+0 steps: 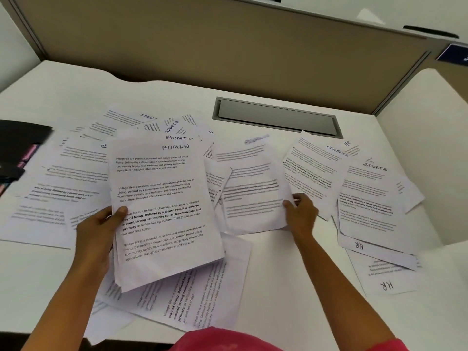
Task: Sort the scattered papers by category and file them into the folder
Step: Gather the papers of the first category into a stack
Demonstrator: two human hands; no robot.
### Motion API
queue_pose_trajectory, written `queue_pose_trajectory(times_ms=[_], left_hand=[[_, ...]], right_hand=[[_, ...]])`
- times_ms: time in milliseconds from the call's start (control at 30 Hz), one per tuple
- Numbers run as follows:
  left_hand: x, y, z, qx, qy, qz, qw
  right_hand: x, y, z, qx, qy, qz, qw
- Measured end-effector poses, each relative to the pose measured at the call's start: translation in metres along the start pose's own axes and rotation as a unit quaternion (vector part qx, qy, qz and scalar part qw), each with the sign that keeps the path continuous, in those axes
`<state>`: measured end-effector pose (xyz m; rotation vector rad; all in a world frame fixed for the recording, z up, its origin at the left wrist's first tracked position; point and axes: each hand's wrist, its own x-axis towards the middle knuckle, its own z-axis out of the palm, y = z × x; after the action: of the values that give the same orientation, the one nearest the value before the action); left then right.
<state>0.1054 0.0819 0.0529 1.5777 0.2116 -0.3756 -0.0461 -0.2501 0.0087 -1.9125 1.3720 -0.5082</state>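
Clamping ADMIN stack (162,198) in left grip (98,231), thumb on top, pinching with right grip (301,214) near-right edge of loose sheet (250,193) pointing lengthwise away, just right of that stack, folder (22,138) far left of it.

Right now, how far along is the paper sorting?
Early. Done: the ADMIN stack is gathered in the left hand. In hand: the right hand pinches a blurred sheet lying on the desk. Left: the FINANCE sheet, SPORTS sheet, HR sheet and others lie scattered, and nothing looks filed in the dark folder at the left edge.
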Motion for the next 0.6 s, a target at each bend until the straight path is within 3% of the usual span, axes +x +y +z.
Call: queue_pose_trajectory(times_ms=[167, 333, 400, 500, 600], left_hand=[[0.005, -0.002, -0.006, 0.002, 0.005, 0.0, 1.0], [0.009, -0.004, -0.009, -0.007, 0.005, 0.001, 1.0], [0.008, -0.005, -0.009, -0.009, 0.006, -0.002, 1.0], [0.007, -0.006, -0.012, -0.008, 0.01, -0.006, 1.0], [0.006, -0.005, -0.017, -0.011, 0.015, -0.007, 1.0]], right_hand=[[0.018, 0.035, -0.033, -0.024, 0.117, 0.061, 0.991], [0.014, 0.031, -0.032, -0.154, 0.186, 0.009, 0.97], [0.004, 0.018, -0.016, -0.149, 0.164, -0.039, 0.974], [-0.019, -0.005, 0.022, -0.042, 0.046, -0.12, 0.991], [-0.042, -0.036, 0.056, 0.074, -0.091, -0.095, 0.989]])
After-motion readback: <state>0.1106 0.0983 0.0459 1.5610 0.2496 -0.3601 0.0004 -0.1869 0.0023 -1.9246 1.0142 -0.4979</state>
